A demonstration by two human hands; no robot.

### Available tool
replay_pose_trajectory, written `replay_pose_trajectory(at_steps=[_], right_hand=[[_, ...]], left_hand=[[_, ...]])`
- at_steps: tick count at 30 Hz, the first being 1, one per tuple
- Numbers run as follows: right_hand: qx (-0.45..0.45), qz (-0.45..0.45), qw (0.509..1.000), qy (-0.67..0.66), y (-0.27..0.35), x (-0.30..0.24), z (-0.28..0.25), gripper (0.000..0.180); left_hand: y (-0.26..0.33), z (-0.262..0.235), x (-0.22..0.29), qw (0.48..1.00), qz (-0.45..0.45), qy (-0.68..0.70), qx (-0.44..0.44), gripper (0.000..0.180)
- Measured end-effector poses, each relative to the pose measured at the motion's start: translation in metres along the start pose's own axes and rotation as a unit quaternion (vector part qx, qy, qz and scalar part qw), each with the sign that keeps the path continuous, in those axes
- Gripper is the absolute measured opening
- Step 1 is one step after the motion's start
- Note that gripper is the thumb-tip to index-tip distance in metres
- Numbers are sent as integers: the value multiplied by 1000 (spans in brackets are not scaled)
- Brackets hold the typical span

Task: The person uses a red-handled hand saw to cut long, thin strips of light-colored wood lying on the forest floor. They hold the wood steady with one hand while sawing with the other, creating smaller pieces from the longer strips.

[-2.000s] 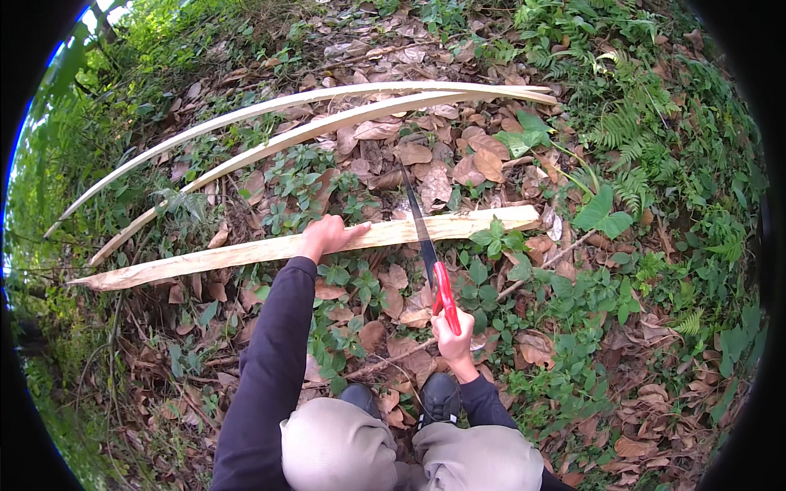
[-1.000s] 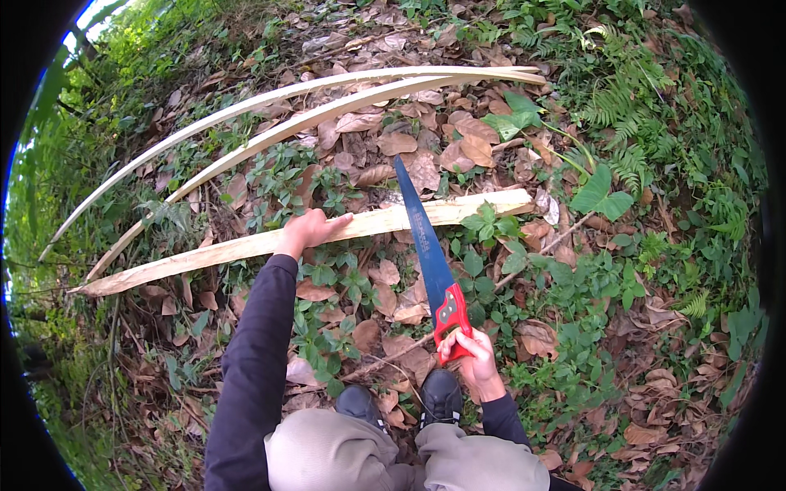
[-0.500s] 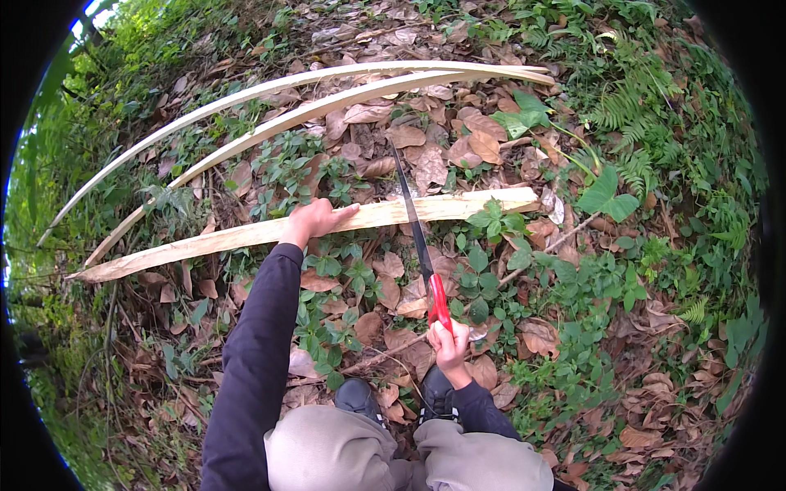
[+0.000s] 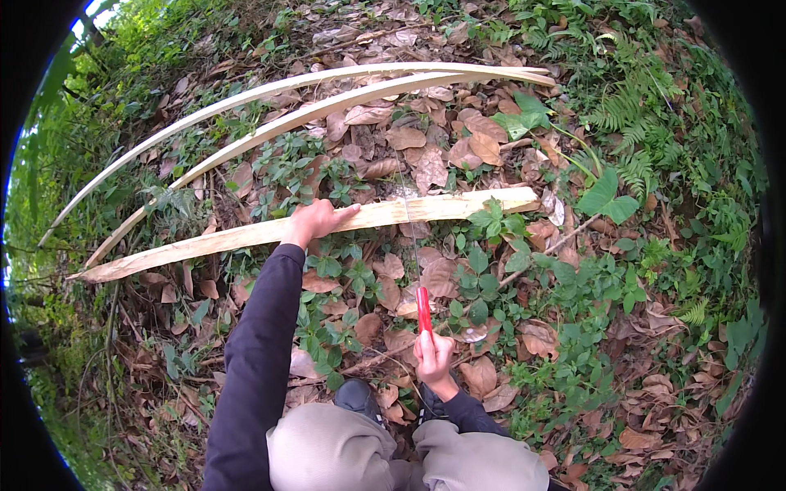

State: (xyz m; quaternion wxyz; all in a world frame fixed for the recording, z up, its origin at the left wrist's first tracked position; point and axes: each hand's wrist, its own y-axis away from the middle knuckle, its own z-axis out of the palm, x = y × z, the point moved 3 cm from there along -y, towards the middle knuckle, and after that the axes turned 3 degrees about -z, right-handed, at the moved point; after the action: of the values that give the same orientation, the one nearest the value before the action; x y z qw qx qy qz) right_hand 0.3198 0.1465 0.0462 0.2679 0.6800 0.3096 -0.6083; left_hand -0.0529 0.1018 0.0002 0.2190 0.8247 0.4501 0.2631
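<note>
A pale, rough-hewn wooden plank (image 4: 221, 240) lies across the leaf litter ahead of me, its right end blunt and its left end tapering. My left hand (image 4: 313, 221) is closed over its near side left of the middle, thumb pointing right along the top. In my right hand (image 4: 434, 360) is the red handle of a handsaw (image 4: 423, 309). The thin blade stands nearly edge-on to the view and crosses the plank right of my left hand. Light sawdust lies on the leaves just beyond that crossing.
Two long, narrow wooden strips (image 4: 270, 129) lie farther off, meeting at the right. Broad green leaves (image 4: 606, 196) and ferns grow at right, a thin stick (image 4: 565, 237) among them. My shoes (image 4: 359, 396) stand on the leaves below.
My right hand has drawn the saw slightly toward me and left, and its blade has turned from showing its side to nearly edge-on. The left hand and plank stay put.
</note>
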Motion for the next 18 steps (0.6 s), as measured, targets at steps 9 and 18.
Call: replay_pose_trajectory(at_steps=[9, 18], right_hand=[[-2, 65, 996, -65, 31, -9, -23, 46], [-17, 76, 994, -76, 31, 10, -33, 46]], left_hand=[[2, -4, 0, 1000, 7, -7, 14, 102], [10, -4, -8, 997, 5, -2, 71, 98]])
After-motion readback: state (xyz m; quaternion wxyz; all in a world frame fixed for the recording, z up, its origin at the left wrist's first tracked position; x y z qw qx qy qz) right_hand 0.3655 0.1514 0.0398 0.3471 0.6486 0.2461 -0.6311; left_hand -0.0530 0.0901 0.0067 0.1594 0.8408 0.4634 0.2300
